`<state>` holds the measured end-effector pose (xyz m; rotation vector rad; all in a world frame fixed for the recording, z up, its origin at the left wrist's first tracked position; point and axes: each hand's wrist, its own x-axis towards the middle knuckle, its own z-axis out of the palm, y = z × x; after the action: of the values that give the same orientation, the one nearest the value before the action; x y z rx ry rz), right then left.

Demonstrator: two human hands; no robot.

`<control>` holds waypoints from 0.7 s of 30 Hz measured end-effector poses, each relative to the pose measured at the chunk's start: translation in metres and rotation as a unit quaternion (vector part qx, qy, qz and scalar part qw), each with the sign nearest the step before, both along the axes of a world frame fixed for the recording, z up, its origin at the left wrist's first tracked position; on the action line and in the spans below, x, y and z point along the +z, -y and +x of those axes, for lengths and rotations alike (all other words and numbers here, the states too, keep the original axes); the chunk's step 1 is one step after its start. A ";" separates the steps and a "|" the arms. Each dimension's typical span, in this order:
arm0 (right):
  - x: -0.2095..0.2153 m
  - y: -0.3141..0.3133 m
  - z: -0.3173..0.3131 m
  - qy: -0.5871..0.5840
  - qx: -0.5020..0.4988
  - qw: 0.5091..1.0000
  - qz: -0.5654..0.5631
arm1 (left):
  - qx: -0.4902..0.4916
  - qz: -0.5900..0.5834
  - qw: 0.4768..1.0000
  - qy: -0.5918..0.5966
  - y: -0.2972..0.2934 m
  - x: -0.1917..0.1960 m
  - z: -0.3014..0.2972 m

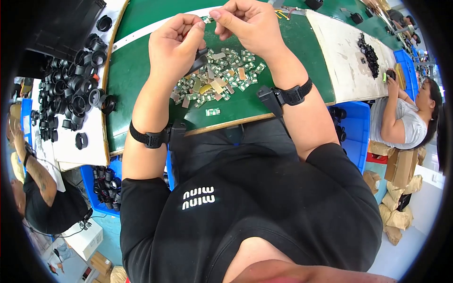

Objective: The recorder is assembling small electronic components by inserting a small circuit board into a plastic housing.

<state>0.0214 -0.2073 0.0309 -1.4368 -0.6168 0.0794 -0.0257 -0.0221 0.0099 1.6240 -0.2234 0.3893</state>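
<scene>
At the far side of the pile, my left hand (175, 43) and my right hand (250, 26) meet with fingertips pinched. Between them shows a small green circuit board (207, 19), touching the fingers of both hands. A black part (200, 60) shows beneath my left palm; whether the lower fingers hold it is hidden. Under the hands lies a heap of small circuit boards (245, 70), mixed with flat tan and silvery pieces (218, 86). One single board (213, 112) lies apart, nearer the table's front edge.
Black ring-shaped housings (78, 89) crowd the white surface at left. Small black parts (369, 54) lie on the white board at right. Blue bins (355, 134) stand below the table. A co-worker in grey (401, 115) sits at right, another person in black (52, 203) at left.
</scene>
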 end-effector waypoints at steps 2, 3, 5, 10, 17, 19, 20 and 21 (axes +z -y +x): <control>-0.001 0.000 0.000 -0.006 -0.003 1.000 -0.004 | 0.004 0.002 1.000 0.001 -0.001 -0.002 0.000; -0.002 0.000 0.000 -0.005 -0.004 1.000 -0.004 | 0.034 0.076 0.996 0.027 -0.003 -0.002 0.001; -0.004 -0.001 0.000 0.029 -0.014 0.999 -0.038 | 0.062 0.149 0.985 0.053 -0.004 -0.003 0.002; -0.005 -0.005 -0.003 0.003 -0.007 0.999 -0.035 | 0.051 0.046 0.996 0.060 0.001 -0.006 0.005; -0.018 -0.010 -0.005 0.034 -0.004 0.999 -0.001 | 0.011 0.002 0.999 0.048 -0.003 -0.010 0.003; -0.017 -0.010 -0.007 0.047 -0.012 0.999 0.004 | 0.018 0.030 0.997 0.063 -0.002 -0.011 0.005; -0.016 -0.010 -0.009 0.059 -0.021 0.998 0.010 | 0.021 0.030 0.997 0.063 -0.001 -0.011 0.004; -0.016 -0.009 -0.010 0.059 -0.019 0.998 0.011 | 0.024 0.044 0.995 0.083 0.000 -0.011 0.004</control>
<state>0.0117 -0.1980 0.0153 -1.4389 -0.6856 -0.0424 -0.0219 -0.0219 -0.0008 1.6864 -0.3323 0.5595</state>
